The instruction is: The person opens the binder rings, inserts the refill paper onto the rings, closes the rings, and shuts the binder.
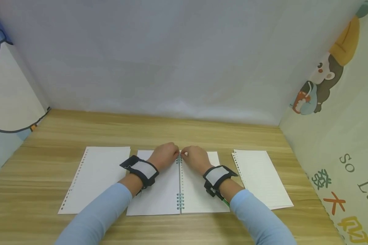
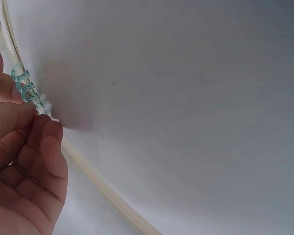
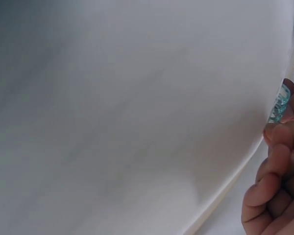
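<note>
An open loose-leaf notebook (image 1: pixel 154 202) lies flat, blank pages on both sides of its clear teal binder rings (image 1: pixel 180 200). At the top of the spine my left hand (image 1: pixel 164 156) pinches the upper rings between thumb and fingertips. My right hand (image 1: pixel 197 159) meets it from the other side, its thumb and forefinger also pinching there. Close up in the left wrist view, the teal rings (image 2: pixel 25 87) show between the two hands' fingertips. The right wrist view has the same rings (image 3: pixel 280 103) beside the curled fingers, partly hidden by them.
Left of the notebook lies a stack of punched blank sheets (image 1: pixel 101 180), holes along its left edge. Punched lined sheets (image 1: pixel 260 177) lie to the right. All rest on a wood-grain table (image 1: pixel 141 127), with a pale backdrop (image 1: pixel 171 68) behind and a printed panel (image 1: pixel 328 136) at right.
</note>
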`<act>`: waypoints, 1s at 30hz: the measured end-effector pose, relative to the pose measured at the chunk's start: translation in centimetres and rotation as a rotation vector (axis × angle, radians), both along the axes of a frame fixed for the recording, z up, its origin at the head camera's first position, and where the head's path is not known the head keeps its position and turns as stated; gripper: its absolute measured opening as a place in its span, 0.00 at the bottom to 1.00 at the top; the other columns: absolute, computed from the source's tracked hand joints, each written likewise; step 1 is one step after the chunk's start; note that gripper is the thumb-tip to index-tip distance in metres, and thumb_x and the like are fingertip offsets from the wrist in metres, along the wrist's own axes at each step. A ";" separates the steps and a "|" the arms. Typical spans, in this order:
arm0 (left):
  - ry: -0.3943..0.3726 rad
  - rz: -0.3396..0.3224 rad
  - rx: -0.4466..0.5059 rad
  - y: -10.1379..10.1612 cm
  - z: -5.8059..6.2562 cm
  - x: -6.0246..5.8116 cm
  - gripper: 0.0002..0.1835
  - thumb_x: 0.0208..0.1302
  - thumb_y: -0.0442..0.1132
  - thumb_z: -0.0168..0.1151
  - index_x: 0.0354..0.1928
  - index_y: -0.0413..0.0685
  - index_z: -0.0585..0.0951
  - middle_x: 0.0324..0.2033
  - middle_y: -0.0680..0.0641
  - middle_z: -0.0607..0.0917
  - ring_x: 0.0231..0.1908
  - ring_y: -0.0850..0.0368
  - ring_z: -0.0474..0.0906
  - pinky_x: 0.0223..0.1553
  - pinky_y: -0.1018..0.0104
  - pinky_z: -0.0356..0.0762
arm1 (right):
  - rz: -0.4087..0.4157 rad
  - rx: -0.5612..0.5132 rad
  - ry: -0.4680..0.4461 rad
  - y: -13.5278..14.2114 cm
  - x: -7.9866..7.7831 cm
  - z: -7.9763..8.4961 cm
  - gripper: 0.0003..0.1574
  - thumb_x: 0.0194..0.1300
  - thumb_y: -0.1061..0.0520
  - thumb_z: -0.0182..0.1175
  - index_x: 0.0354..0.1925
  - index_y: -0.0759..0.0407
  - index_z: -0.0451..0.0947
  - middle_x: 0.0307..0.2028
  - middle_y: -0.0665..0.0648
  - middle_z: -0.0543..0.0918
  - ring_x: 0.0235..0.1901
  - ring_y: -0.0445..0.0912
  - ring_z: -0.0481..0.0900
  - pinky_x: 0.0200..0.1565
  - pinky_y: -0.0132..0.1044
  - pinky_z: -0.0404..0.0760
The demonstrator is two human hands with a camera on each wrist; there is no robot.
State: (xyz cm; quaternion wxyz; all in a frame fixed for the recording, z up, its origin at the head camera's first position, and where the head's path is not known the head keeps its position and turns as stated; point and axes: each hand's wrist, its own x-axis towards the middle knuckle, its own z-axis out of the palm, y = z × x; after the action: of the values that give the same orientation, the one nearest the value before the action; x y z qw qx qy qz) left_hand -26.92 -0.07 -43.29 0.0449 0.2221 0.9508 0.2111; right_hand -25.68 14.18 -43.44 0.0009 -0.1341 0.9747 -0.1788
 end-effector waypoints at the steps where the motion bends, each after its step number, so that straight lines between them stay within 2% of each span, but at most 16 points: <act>1: -0.002 0.001 -0.003 0.0 0.0 0.0 0.10 0.66 0.34 0.57 0.38 0.37 0.86 0.31 0.43 0.85 0.30 0.53 0.77 0.41 0.56 0.83 | 0.001 -0.001 -0.001 0.0 0.1 0.1 0.14 0.65 0.57 0.59 0.43 0.61 0.86 0.41 0.61 0.90 0.34 0.50 0.83 0.39 0.46 0.85; 5: -0.006 0.003 -0.014 0.0 0.1 0.2 0.10 0.66 0.34 0.56 0.38 0.37 0.86 0.31 0.43 0.85 0.30 0.53 0.76 0.40 0.57 0.83 | 0.002 0.007 -0.004 -0.1 0.4 0.2 0.14 0.66 0.57 0.58 0.44 0.62 0.86 0.42 0.62 0.90 0.39 0.51 0.85 0.42 0.47 0.86; 9: 0.000 0.003 -0.019 0.0 0.1 0.3 0.10 0.66 0.34 0.56 0.38 0.37 0.85 0.31 0.42 0.85 0.30 0.53 0.76 0.40 0.57 0.83 | 0.005 0.016 0.001 -0.1 0.5 0.2 0.14 0.66 0.57 0.58 0.44 0.61 0.85 0.42 0.61 0.90 0.40 0.52 0.85 0.42 0.47 0.86; 21: 0.036 -0.001 -0.011 -0.3 0.1 0.5 0.10 0.65 0.35 0.57 0.40 0.39 0.86 0.33 0.43 0.86 0.32 0.53 0.79 0.40 0.56 0.84 | -0.006 0.006 0.004 0.3 0.2 0.1 0.14 0.65 0.55 0.59 0.42 0.60 0.87 0.41 0.61 0.91 0.32 0.48 0.83 0.35 0.44 0.85; 26: 0.050 -0.012 0.003 -0.7 0.1 0.6 0.10 0.65 0.36 0.58 0.40 0.41 0.87 0.34 0.43 0.87 0.33 0.53 0.80 0.41 0.55 0.84 | -0.009 0.008 0.005 0.6 0.2 0.3 0.13 0.64 0.55 0.60 0.41 0.60 0.87 0.37 0.60 0.91 0.25 0.45 0.78 0.27 0.38 0.80; 30: 0.066 -0.027 -0.001 -0.8 0.0 0.6 0.10 0.64 0.35 0.58 0.40 0.41 0.87 0.35 0.43 0.88 0.35 0.52 0.82 0.42 0.55 0.84 | 0.017 0.012 0.005 0.6 0.2 0.4 0.12 0.63 0.55 0.62 0.40 0.59 0.88 0.38 0.59 0.91 0.24 0.45 0.76 0.26 0.37 0.78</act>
State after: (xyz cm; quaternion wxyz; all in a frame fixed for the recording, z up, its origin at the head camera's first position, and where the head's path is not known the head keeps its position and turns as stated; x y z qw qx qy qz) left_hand -26.29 -0.82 -43.31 0.0164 0.2416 0.9489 0.2025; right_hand -25.48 14.76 -43.09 0.0005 -0.1428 0.9746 -0.1726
